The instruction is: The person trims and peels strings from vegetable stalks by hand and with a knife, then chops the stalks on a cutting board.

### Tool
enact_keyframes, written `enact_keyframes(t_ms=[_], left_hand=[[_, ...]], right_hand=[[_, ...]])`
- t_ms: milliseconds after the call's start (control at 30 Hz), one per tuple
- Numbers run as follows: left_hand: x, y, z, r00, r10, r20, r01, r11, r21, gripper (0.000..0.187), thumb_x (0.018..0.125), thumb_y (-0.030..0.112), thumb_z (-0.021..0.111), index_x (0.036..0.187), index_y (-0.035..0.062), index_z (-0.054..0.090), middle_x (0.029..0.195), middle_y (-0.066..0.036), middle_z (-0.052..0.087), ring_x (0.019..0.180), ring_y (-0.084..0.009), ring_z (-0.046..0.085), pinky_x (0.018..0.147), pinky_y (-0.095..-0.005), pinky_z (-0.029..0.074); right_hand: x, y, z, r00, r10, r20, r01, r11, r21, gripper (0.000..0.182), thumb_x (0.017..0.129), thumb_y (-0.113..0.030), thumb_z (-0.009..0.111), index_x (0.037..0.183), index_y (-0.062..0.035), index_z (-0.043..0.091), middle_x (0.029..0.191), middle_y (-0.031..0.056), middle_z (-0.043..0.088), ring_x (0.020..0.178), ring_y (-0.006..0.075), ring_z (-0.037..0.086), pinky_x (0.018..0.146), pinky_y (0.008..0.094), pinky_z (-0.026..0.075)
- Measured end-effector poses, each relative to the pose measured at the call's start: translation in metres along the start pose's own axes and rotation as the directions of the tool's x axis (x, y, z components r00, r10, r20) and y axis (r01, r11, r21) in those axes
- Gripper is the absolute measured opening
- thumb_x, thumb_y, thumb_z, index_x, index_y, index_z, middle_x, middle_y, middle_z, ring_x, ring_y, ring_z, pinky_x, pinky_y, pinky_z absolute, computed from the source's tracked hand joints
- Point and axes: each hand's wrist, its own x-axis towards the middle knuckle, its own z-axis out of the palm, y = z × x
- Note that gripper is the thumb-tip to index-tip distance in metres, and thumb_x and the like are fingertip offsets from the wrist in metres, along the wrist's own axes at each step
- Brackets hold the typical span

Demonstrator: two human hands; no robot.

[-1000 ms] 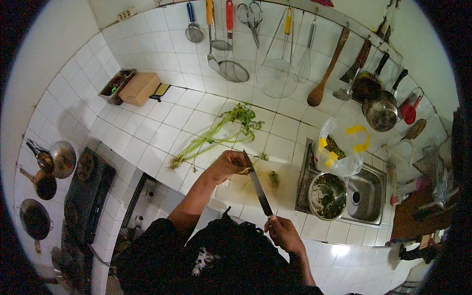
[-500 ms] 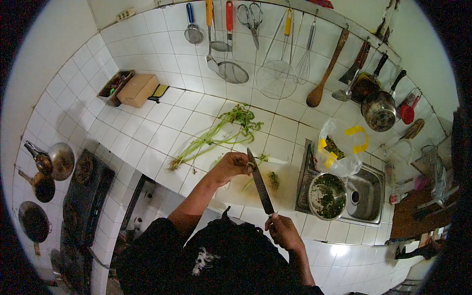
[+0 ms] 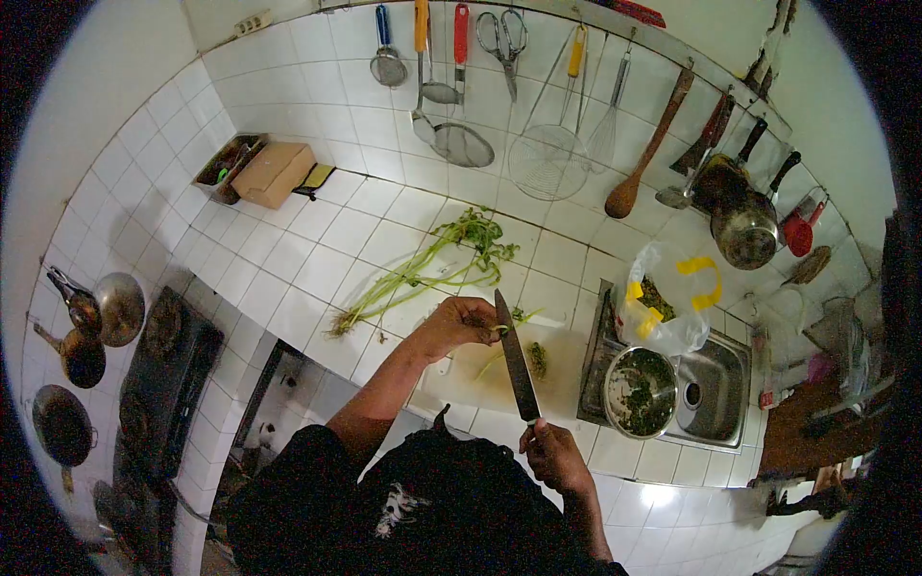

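Observation:
My right hand is closed round the handle of a kitchen knife, whose long blade points up and away from me. Near the blade's tip, my left hand pinches a pale green stem; the fingers hide much of it. Both hands are over a pale cutting board. A small heap of chopped greens lies on the board, right of the blade. Beyond my left hand, long leafy stalks with roots rest on the tiled counter.
Right of the board stand a metal bowl of cut greens and a plastic bag with greens inside, by the sink. A cardboard box sits at the back left. A black stove is at left. Utensils hang on the wall.
The view has shifted slightly. My left hand stays pinched by the knife tip, and the knife keeps nearly the same slant. The stalks, bowl and bag have not moved on the counter.

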Motion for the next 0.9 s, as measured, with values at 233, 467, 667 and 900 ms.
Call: enact_keyframes(t_ms=[233,467,667,900], left_hand=[[0.011,-0.016,-0.011,0.997,0.035,-0.062,-0.039,0.998,-0.051,0.028,0.074,-0.001,0.070,0.100,0.0034,0.062,0.082,-0.005,0.067,0.078,-0.0157,0.066,0.073,-0.0291,0.054],[0.010,-0.029,-0.007,0.998,0.039,0.041,-0.027,0.963,-0.270,0.020,0.077,0.004,0.070,0.096,0.0026,0.063,0.080,-0.005,0.066,0.076,-0.0156,0.065,0.070,-0.0301,0.054],[0.004,-0.022,-0.005,0.999,-0.045,0.028,0.049,0.981,-0.188,0.011,0.079,0.008,0.070,0.086,0.0005,0.068,0.082,-0.008,0.067,0.075,-0.0156,0.064,0.071,-0.0290,0.053],[0.000,-0.018,-0.012,0.999,-0.014,-0.033,0.011,0.997,-0.079,0.020,0.077,0.012,0.073,0.090,-0.0026,0.067,0.085,-0.011,0.067,0.077,-0.0178,0.064,0.074,-0.0311,0.054]], right_hand=[[0.010,0.007,0.012,0.999,0.009,-0.034,-0.010,0.999,-0.036,0.053,0.096,-0.050,0.037,0.074,-0.0060,0.055,0.055,-0.0028,0.042,0.047,0.0087,0.035,0.045,0.0258,0.026],[0.003,-0.006,0.015,0.999,0.032,-0.037,-0.031,0.999,0.031,0.055,0.096,-0.053,0.034,0.073,-0.0067,0.053,0.050,-0.0042,0.036,0.040,0.0069,0.029,0.038,0.0251,0.020],[0.008,-0.002,0.009,1.000,0.005,-0.015,-0.004,0.997,0.072,0.052,0.095,-0.053,0.037,0.076,-0.0073,0.053,0.049,-0.0048,0.034,0.036,0.0060,0.027,0.034,0.0233,0.020],[0.012,0.001,0.008,0.997,0.072,-0.003,-0.072,0.994,0.087,0.053,0.095,-0.054,0.038,0.075,-0.0073,0.053,0.049,-0.0049,0.035,0.037,0.0062,0.028,0.034,0.0236,0.020]])
